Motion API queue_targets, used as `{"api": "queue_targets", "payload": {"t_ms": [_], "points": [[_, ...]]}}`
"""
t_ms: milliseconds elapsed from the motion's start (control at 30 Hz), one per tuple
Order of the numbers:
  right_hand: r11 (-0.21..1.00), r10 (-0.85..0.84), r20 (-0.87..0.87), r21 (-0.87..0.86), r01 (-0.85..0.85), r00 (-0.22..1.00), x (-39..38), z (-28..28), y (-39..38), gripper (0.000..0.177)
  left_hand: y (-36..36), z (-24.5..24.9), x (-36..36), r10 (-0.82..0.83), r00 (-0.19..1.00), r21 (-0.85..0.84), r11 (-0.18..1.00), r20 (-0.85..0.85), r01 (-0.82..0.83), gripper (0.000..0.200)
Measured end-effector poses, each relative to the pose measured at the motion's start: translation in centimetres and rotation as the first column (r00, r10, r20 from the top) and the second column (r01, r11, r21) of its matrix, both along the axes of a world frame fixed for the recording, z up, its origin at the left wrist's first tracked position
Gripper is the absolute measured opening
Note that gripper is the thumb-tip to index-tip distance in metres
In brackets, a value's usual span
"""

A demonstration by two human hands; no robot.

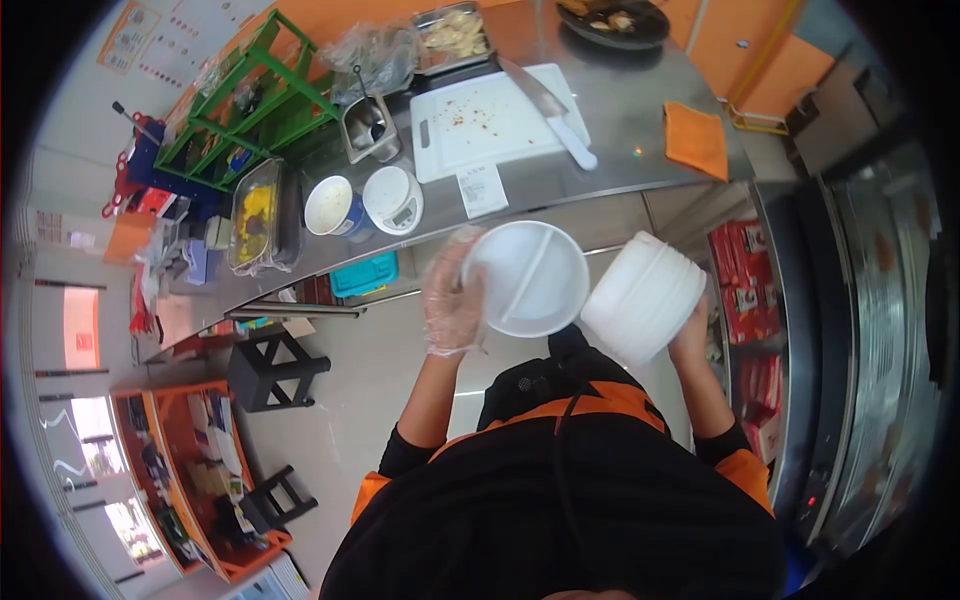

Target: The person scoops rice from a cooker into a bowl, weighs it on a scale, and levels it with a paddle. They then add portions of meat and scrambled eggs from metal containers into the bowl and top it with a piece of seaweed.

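Observation:
My left hand (450,297), in a clear plastic glove, grips the rim of a round white bowl (555,285) with a divider across its middle. The bowl's inside faces me and holds nothing. On the right, my right hand (690,335) is wrapped round a tilted stack of white bowls (643,298); its fingers are mostly hidden behind the stack. Bowl and stack are side by side, in front of the counter's near edge. Beyond them on the counter lie a paper slip (482,190) and a white kitchen scale (393,200).
On the steel counter (625,150), a knife (550,112) rests across a white cutting board (455,125) with crumbs. Nearby are a white tub (332,205), a tray of yellow food (258,215), a green rack (255,120), an orange cloth (695,138) and a dark pan (615,30). Black stools (275,370) stand left.

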State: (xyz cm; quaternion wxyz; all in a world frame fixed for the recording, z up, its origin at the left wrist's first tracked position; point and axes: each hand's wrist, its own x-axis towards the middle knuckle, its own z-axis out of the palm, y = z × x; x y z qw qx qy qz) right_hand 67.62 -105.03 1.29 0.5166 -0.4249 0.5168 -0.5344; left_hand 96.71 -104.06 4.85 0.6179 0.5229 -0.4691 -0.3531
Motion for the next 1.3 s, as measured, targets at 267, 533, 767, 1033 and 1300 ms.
{"api": "queue_targets", "payload": {"t_ms": [267,533,767,1033,1300], "points": [[0.907,-0.153,0.075,0.406,0.11,0.985,-2.4,-2.9,20.0,0.031,12.3,-9.0,-2.8,-0.137,-0.509,-0.473,0.625,-0.85,0.621,0.064],[0.795,-0.574,0.013,0.251,0.553,0.819,-8.7,-1.8,34.5,0.028,17.0,-4.5,-12.9,-0.434,0.901,0.273,0.867,0.007,0.416,0.031],[0.804,-0.594,-0.405,-0.284,0.523,0.695,-17.1,2.8,42.2,0.031,24.0,0.8,-23.6,-0.628,0.766,0.165,0.777,0.133,0.608,0.033],[0.876,-0.472,-0.765,-0.464,0.132,0.438,-25.0,7.5,56.0,0.041,40.8,-0.8,-36.8,-0.971,0.207,0.124,0.221,0.117,0.967,0.029],[0.875,-0.484,-0.826,-0.452,0.171,0.29,-28.7,8.2,69.6,0.032,52.0,0.9,-43.9,-0.989,-0.051,0.272,-0.012,0.136,0.962,0.034]]}}
